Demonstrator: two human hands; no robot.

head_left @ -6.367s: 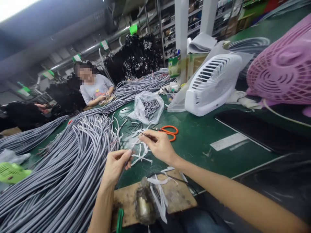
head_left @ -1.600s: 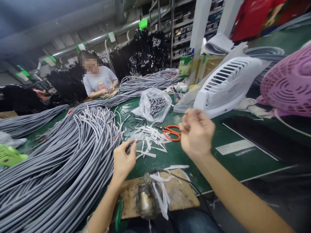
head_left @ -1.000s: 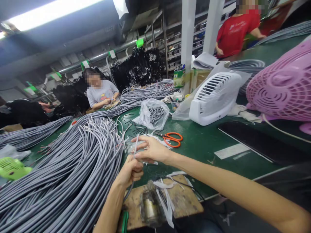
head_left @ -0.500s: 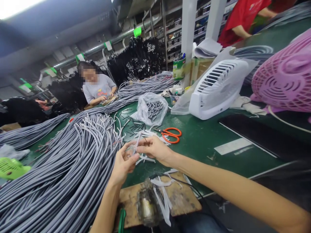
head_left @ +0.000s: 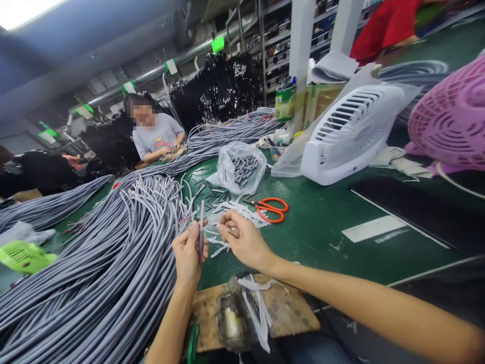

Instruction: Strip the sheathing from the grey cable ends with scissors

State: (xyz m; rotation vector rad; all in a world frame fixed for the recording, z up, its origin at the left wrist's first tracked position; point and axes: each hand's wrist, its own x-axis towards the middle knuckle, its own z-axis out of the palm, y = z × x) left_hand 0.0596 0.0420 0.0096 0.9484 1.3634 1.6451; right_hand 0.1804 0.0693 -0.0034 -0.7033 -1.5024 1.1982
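My left hand (head_left: 189, 253) pinches a short length of grey cable (head_left: 201, 227), which stands nearly upright between thumb and fingers. To its right, my right hand (head_left: 246, 240) is closed in a pinch, apart from the cable. A tiny pale bit shows at its fingertips, too small to name. Behind the hands lie scattered white strips (head_left: 242, 208) and orange-handled scissors (head_left: 271, 209). Long grey cables (head_left: 125, 253) fill the table left of my left hand. A clear plastic bag (head_left: 239, 169) of short dark grey pieces sits beyond the scissors.
Below my hands is a wooden board (head_left: 295, 313) bearing a grimy metal device (head_left: 233, 316) and white strips. A white fan (head_left: 348, 134), a pink fan (head_left: 450, 116) and a black flat panel (head_left: 409, 210) are at right. A co-worker (head_left: 157, 131) sits across the table.
My hands have moved apart; they were together over a pale, thin piece. The grey cable now stands upright in my left hand. The view has shifted slightly.
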